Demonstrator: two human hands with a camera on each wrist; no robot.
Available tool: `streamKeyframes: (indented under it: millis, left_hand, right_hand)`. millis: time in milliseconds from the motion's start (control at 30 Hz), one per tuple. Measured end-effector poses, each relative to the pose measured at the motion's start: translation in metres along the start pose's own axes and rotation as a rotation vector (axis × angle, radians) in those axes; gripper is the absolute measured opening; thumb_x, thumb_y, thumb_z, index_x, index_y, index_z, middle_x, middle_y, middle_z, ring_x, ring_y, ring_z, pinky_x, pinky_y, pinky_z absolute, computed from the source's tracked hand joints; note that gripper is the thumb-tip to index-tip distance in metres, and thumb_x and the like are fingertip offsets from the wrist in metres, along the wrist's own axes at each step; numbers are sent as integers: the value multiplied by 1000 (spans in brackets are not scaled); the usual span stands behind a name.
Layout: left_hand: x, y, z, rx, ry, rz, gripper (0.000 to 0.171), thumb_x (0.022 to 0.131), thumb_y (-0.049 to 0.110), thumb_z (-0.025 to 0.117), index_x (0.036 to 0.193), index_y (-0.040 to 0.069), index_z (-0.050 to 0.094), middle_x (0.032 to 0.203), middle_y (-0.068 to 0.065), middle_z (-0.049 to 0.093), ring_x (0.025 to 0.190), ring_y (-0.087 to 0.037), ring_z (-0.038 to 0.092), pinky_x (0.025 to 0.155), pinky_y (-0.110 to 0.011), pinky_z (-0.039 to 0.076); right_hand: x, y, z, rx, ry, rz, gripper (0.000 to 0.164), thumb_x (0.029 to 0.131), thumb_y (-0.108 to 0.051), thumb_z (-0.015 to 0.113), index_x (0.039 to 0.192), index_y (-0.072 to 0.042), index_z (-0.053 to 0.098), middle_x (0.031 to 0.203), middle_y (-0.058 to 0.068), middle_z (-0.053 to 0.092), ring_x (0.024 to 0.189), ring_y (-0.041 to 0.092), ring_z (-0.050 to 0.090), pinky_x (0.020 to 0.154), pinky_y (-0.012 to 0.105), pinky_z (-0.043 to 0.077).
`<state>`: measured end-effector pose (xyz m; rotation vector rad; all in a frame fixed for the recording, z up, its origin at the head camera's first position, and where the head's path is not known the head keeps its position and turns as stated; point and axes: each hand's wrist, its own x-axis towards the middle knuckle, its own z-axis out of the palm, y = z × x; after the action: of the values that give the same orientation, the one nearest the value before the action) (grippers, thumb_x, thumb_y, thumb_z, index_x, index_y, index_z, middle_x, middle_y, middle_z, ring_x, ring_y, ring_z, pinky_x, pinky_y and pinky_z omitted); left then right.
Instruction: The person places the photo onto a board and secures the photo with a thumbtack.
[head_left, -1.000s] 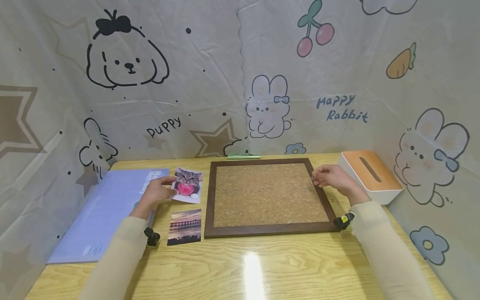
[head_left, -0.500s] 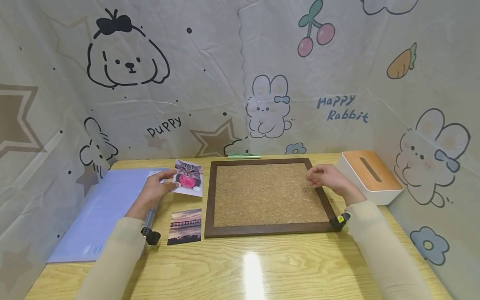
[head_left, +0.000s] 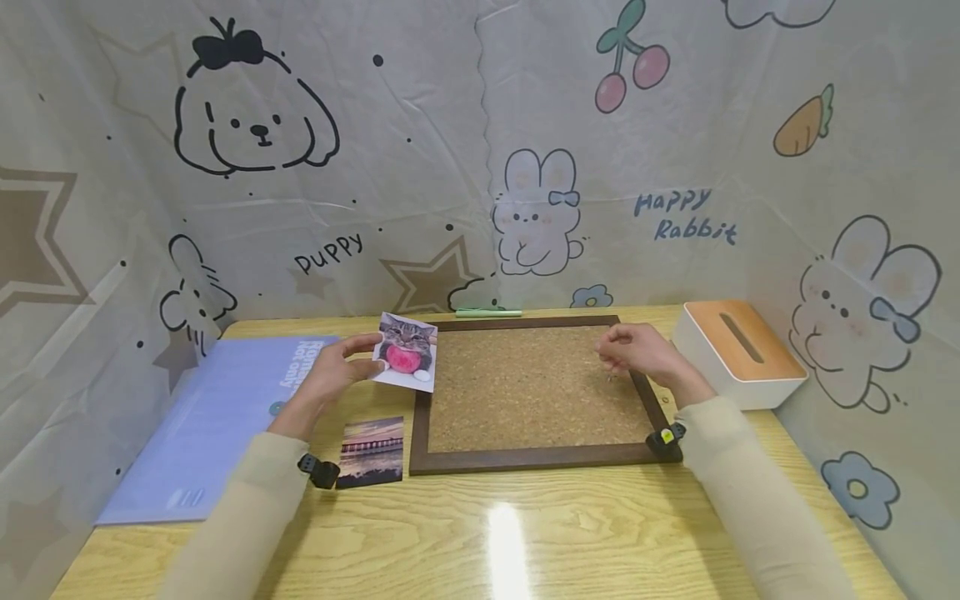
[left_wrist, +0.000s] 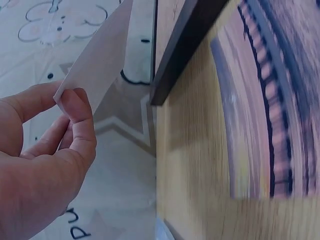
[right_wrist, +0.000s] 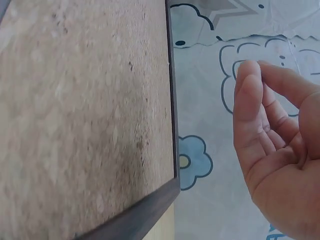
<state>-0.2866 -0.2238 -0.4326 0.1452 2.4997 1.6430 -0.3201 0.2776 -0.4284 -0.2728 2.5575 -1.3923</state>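
Observation:
In the head view my left hand [head_left: 333, 375] pinches the left edge of a cat photo [head_left: 406, 357] between thumb and fingers. The print is raised and tilted, and overlaps the left frame side of a cork board [head_left: 517, 400]. From the left wrist its plain white back [left_wrist: 102, 55] shows. My right hand [head_left: 643, 354] hovers over the right part of the board with thumb and index fingertips brought together. In the right wrist view nothing shows between those fingertips [right_wrist: 249, 75]. Tiny faint marks on the cork lie just below them in the head view.
A sunset pier photo [head_left: 371, 451] lies left of the board. Further left is a blue-lavender folder [head_left: 217, 417]. A green pen [head_left: 487, 313] lies behind the board, and a white tissue box with a wooden lid [head_left: 708, 321] stands at the back right.
My left hand has lifted the cat photo off the table and carried it right, to the board's left edge. My right hand has moved left, inward over the cork.

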Motion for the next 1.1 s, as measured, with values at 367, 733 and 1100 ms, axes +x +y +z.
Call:
streamKeyframes:
  millis: [367,733,1100]
  left_hand:
    - [4,8,31,-11,-5,11,56,92,12,69,145,7,51,147,-20,50,116,-29,60,94,-31,52]
    - [6,16,63,-40,-21,-59,53,91,13,71,142,14,55,147,-17,51,126,-33,56,110,-49,44]
    - [4,16,87,-16,-24,-73,54,89,10,72,140,12,57,145,-15,54,130,-33,53,109,-49,46]
  right_hand:
    - [7,-15,14,60,-53,-12,29,98,-17,63,116,6,64,113,29,69,95,33,72,86,49,60]
    - [17,-24,32,38,-68,-52,24,98,-17,64,112,3,66,110,30,69,91,33,72,85,52,59]
    - [20,-33,46,-2,-79,-55,23,97,-26,66,109,-7,69,109,26,70,94,33,68,86,54,57]
